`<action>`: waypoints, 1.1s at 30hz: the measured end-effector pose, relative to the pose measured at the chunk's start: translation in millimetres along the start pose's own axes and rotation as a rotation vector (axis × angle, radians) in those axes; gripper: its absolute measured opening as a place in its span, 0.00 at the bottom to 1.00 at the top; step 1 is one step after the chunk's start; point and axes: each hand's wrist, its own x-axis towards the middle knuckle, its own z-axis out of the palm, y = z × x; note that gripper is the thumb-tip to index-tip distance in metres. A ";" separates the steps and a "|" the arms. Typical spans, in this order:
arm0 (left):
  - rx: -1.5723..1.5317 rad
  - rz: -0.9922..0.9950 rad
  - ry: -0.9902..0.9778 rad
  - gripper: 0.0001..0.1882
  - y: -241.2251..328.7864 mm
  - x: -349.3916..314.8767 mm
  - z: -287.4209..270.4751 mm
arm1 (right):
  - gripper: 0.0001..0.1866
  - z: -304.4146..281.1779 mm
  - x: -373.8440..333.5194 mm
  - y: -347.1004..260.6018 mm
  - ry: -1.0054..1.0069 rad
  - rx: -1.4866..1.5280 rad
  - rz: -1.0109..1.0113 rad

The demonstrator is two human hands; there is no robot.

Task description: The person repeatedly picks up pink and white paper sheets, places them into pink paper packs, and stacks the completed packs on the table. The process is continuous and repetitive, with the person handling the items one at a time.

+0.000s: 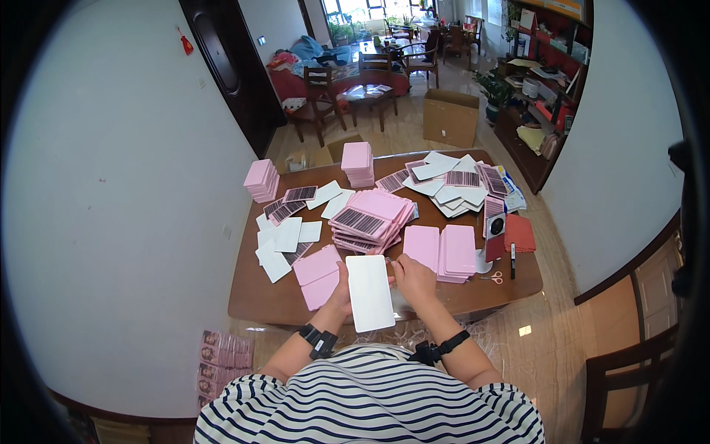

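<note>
Our left hand (341,290) clasps a white card (371,294). Our right hand (414,279) curls beside it (grip unclear), over the counter (251,296).

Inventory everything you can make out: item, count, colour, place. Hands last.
Table: 1, brown, centre
Held card: 1, white, in left hand
Loose cards: many, white, table's left and back right
Tall stacks: 2, pink, table's back
Tray pile: 1, pink with dark rows, table's middle
Side-by-side stacks: 2, pink, table's right
Scissors: 1, pink-handled, table's right
Marker: 1, black, beside scissors
Printed packets: several, pink, lower left
Cardboard box: 1, brown, behind table
Chairs: several, brown, background
Door: 1, dark brown, back left
Striped shirt: 1, white and navy, bottom
Left hand: 1, bare, holding card
Right hand: 1, bare, by card's right edge
</note>
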 end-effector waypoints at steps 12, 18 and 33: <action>0.092 0.129 0.204 0.47 35.6 0.1 -52.3 | 0.15 -16.8 -111.4 82.3 -0.925 -0.314 -0.250; 0.196 0.014 0.133 0.46 12.8 5.1 -48.5 | 0.19 -22.8 -89.1 95.4 -0.709 -0.117 0.018; 0.206 0.013 0.148 0.47 7.2 19.0 -42.5 | 0.19 -20.6 -120.0 76.8 -0.790 -0.171 -0.233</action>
